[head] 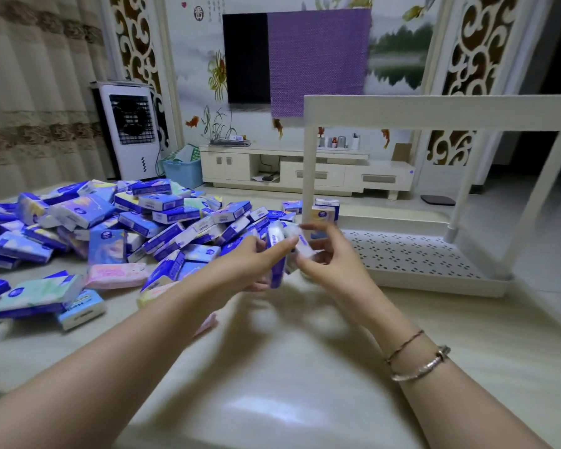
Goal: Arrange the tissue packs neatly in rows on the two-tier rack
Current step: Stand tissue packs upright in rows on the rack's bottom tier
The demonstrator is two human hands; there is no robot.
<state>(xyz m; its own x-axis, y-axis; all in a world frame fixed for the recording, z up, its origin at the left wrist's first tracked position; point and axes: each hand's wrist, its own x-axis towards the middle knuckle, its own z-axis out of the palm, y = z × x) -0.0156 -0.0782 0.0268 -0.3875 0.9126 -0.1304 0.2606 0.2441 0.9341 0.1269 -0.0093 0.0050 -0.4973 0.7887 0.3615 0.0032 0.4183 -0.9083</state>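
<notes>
We hold a few packs [280, 251] between both hands, just left of the rack [434, 264] on the table [272, 367]. Our left hand [250, 264] grips them from the left, and the right hand [324, 251] curls its fingers round their blurred right side. A pile [110, 222] of packs lies to the left; two packs [326, 210] stand on the rack's lower tier.

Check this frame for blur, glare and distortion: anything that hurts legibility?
Head view: motion blur smears both hands, left hand and right hand, and the packs they hold; ceiling-light glare on the floor; wide-angle bending tilts the rack.
</notes>
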